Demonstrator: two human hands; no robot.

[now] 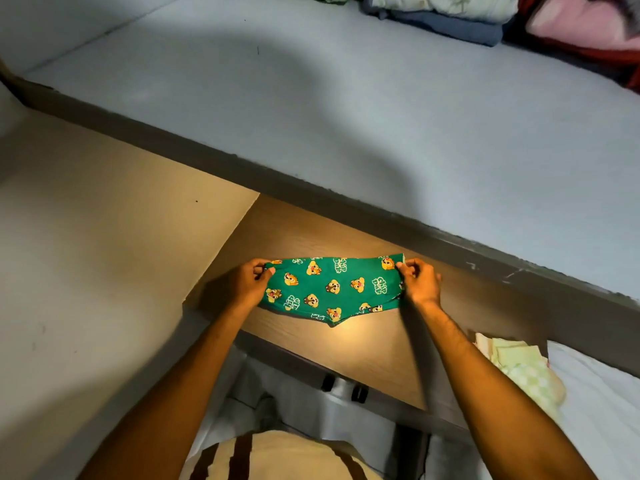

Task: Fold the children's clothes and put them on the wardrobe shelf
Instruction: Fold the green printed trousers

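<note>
Both hands held a small green garment (330, 287) w/ a cartoon chipmunk print, stretched flat btwn them just over the wooden shelf (367, 344). It looked like kids' shorts or briefs folded in half, tho the exact type was hard to tell. The left hand (247, 282) was closed on the garment's left top corner, thumb pinched against the fingers. The right hand (417, 280) was closed on the right top corner the same way. The top edge ran taut hand to hand; the lower edge sagged to a point at the middle, touching or nearly touching the shelf's wood.

The garment sat near the shelf's back edge, roughly centred side to side. Behind it, a higher pale grey shelf (346, 109) ran across the view w/ a dark front edge. At that shelf's far right corner lay folded clothes: a blue-and-pale stack (446, 19) and, beside it, a pink piece (575, 22) on something red. At the near right, beside the right forearm, a pale green checked cloth (526, 375) lay on a white surface.
</note>
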